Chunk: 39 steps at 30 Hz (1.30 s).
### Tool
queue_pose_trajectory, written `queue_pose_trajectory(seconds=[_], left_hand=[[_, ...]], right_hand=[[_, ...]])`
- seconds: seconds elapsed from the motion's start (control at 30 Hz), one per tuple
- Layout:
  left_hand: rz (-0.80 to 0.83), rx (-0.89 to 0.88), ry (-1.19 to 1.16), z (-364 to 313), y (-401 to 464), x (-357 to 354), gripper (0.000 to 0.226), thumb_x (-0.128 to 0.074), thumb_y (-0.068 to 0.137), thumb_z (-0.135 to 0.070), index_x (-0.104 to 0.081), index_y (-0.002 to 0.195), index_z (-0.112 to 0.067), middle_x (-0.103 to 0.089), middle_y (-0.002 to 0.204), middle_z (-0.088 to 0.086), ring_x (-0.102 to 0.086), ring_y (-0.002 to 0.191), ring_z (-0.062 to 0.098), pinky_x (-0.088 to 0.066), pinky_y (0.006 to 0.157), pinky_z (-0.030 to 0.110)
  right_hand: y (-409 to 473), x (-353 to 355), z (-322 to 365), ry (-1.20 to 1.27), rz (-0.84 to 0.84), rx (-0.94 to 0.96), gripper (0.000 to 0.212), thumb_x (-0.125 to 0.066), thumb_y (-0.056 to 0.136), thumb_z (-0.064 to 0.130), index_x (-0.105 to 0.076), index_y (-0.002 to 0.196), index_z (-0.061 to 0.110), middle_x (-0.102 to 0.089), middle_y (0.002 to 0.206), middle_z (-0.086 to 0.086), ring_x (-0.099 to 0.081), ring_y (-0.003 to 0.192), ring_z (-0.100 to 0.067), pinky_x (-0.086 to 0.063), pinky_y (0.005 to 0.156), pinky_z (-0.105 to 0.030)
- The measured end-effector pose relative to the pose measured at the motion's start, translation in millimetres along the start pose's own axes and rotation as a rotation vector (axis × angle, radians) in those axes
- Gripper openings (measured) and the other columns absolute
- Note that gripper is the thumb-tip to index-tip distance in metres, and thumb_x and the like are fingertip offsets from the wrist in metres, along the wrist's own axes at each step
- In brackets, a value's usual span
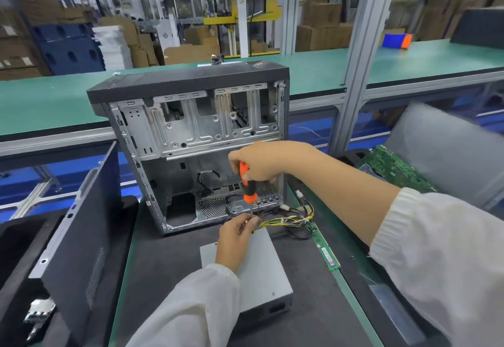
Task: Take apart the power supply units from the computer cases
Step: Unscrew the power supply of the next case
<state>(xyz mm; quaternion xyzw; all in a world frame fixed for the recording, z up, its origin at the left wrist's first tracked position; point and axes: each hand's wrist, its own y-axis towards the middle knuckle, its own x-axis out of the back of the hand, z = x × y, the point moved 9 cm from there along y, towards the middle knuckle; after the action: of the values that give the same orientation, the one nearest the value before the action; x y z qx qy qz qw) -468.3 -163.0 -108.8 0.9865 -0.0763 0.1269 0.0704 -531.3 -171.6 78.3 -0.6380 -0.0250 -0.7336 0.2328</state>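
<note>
Screwdriver (247, 183) stands upright, tip down over power supply (261, 273).

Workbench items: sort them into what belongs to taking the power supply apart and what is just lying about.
In the job:
- power supply unit
- its cable bundle
- orange screwdriver, gripped by the right hand
- left hand, steadying the screwdriver tip
- computer case

Lying about:
- memory stick
- green circuit board
- side panel

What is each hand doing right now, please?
Left hand: fingertips pinch the screwdriver's metal shaft above the power supply unit.
Right hand: grips the orange-and-black screwdriver by its handle.
</note>
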Motion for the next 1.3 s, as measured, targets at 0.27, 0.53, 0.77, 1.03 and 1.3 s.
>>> queue_pose_trajectory(seconds=[0.27,0.53,0.77,1.03,1.3], left_hand=[[-0.002,-0.012,0.047,0,0,0,0.019,-0.058,0.096,-0.016,-0.072,0.084,-0.018,-0.073,0.08,-0.009,-0.06,0.072,-0.006,-0.044,0.071,0.008],[-0.006,-0.013,-0.027,-4,0,-1,0.016,-0.06,0.096,-0.017,-0.071,0.087,-0.024,-0.073,0.082,-0.006,-0.062,0.075,0.001,-0.046,0.072,0.01],[0.011,-0.022,-0.008,-6,1,-4,0.016,-0.058,0.097,-0.015,-0.069,0.085,-0.012,-0.071,0.084,0.012,-0.062,0.082,0.028,-0.05,0.079,0.037],[-0.011,-0.054,-0.061,-12,1,-1,0.017,-0.057,0.097,-0.011,-0.067,0.084,-0.016,-0.069,0.075,-0.008,-0.058,0.069,0.001,-0.045,0.067,0.013],[0.018,-0.029,-0.095,-10,1,1,0.02,-0.055,0.098,-0.015,-0.071,0.09,-0.023,-0.072,0.085,-0.014,-0.062,0.078,0.0,-0.049,0.074,0.013]], right_hand=[[-3,18,-1,-0.324,-0.194,-0.157,0.058,-0.04,0.091,0.066,-0.044,0.069,0.012,-0.045,0.069,-0.002,-0.048,0.057,-0.017,-0.038,0.05,-0.03],[-11,4,7,-0.074,0.114,-0.03,0.036,-0.056,0.091,0.006,-0.046,0.125,0.015,-0.056,0.106,-0.005,-0.058,0.067,-0.018,-0.048,0.046,-0.021],[-10,17,-3,-0.306,-0.129,-0.187,0.057,-0.036,0.097,0.058,-0.048,0.078,0.006,-0.041,0.071,-0.003,-0.05,0.073,-0.023,-0.04,0.059,-0.031],[-4,0,13,-0.054,0.174,0.042,0.033,-0.056,0.088,0.002,-0.053,0.118,0.016,-0.056,0.11,-0.002,-0.06,0.087,-0.025,-0.053,0.064,-0.029],[-1,16,9,-0.331,-0.049,-0.136,0.054,-0.035,0.099,0.053,-0.047,0.07,0.009,-0.051,0.058,-0.004,-0.05,0.044,-0.015,-0.039,0.045,-0.026]])
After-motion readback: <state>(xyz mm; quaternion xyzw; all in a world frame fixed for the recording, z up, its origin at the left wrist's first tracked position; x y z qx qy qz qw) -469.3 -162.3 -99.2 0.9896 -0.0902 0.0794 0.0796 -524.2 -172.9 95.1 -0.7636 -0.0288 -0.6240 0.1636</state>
